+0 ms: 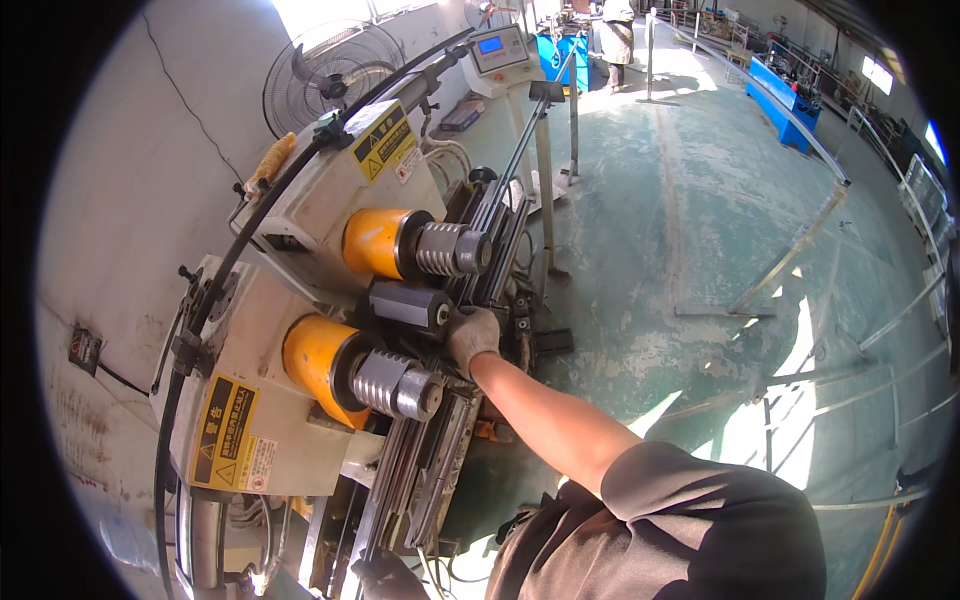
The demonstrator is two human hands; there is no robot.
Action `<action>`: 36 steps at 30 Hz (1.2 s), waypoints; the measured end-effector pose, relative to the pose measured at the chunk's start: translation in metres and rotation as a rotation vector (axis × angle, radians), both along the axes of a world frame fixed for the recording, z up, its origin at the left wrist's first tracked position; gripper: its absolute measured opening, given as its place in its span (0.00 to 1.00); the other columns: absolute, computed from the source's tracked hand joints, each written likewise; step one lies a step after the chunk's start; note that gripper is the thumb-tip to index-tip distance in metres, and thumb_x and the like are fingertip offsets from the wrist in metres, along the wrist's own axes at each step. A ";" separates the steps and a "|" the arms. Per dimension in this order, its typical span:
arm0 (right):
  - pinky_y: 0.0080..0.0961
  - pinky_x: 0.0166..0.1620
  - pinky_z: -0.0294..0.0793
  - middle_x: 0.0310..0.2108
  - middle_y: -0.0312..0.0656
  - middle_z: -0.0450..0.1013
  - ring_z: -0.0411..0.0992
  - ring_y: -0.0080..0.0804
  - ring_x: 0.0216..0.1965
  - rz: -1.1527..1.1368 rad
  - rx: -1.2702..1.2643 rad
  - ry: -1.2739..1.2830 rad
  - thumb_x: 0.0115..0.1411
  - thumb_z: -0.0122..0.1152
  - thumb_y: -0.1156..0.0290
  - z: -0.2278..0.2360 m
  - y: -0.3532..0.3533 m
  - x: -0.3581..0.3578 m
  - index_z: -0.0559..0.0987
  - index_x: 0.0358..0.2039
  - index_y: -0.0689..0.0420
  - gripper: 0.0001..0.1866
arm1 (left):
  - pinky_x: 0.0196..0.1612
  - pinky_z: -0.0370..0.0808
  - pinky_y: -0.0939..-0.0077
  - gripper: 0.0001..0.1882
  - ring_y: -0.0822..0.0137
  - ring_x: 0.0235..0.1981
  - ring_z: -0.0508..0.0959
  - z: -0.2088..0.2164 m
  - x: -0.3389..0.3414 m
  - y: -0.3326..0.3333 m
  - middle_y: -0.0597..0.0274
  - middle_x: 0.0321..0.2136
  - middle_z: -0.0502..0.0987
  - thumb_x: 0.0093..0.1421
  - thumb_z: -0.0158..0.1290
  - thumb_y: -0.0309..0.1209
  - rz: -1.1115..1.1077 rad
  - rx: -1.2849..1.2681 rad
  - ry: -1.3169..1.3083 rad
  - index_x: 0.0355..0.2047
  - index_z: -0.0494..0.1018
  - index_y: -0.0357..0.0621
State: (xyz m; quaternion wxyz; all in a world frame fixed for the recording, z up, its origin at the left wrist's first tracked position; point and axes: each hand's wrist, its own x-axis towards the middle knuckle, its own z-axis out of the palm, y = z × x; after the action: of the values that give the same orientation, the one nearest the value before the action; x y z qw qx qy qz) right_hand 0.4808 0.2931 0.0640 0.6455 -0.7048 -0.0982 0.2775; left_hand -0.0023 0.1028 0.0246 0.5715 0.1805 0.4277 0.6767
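Observation:
My right hand (473, 338), in a pale work glove, reaches into the machine beside the end of a dark angular block (408, 305). Its fingers are curled; what they grip is hidden. On either side of that block, a ridged metal roller (450, 249) and a second ridged roller (395, 386) stick out from orange housings (325, 365). At the lower edge, my left hand (388, 579), in a dark-looking glove, is closed at the end of long metal bars (400, 480) running along the machine's front. Most of its fingers are out of sight.
White machine housings (290, 440) with yellow warning labels stand along the left wall. Behind them are a large fan (335, 88) and a control box (498, 50) with a lit screen. Metal railings (790, 250) cross the green floor. Another person (617, 45) stands far back near blue equipment (563, 62).

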 end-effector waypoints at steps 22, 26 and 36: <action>0.45 0.55 0.87 0.50 0.55 0.90 0.90 0.53 0.50 0.065 -0.283 -0.319 0.63 0.83 0.46 0.034 -0.004 0.001 0.90 0.59 0.56 0.33 | 0.57 0.81 0.64 0.22 0.61 0.51 0.84 0.036 0.001 -0.015 0.52 0.51 0.86 0.87 0.56 0.43 -0.007 -0.164 -0.063 0.60 0.79 0.32; 0.50 0.57 0.87 0.51 0.59 0.89 0.88 0.56 0.57 0.276 -0.566 -0.836 0.68 0.73 0.32 0.029 -0.007 0.014 0.88 0.62 0.54 0.39 | 0.59 0.78 0.55 0.25 0.55 0.55 0.82 0.035 0.005 -0.023 0.51 0.58 0.85 0.86 0.55 0.46 -0.190 -0.104 0.014 0.68 0.76 0.35; 0.44 0.42 0.78 0.33 0.46 0.86 0.83 0.38 0.33 0.094 -0.632 -0.369 0.78 0.62 0.37 -0.157 -0.134 0.072 0.92 0.39 0.65 0.37 | 0.56 0.80 0.55 0.15 0.60 0.55 0.80 -0.199 -0.104 -0.083 0.60 0.51 0.83 0.80 0.57 0.42 -0.579 -0.337 0.729 0.61 0.79 0.54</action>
State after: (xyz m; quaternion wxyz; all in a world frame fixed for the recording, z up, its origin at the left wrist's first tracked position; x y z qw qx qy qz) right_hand 0.5526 0.1593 -0.0934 0.3541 -0.9022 -0.1548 0.1915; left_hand -0.1059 0.0194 -0.1747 0.5703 0.4219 0.6357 0.3045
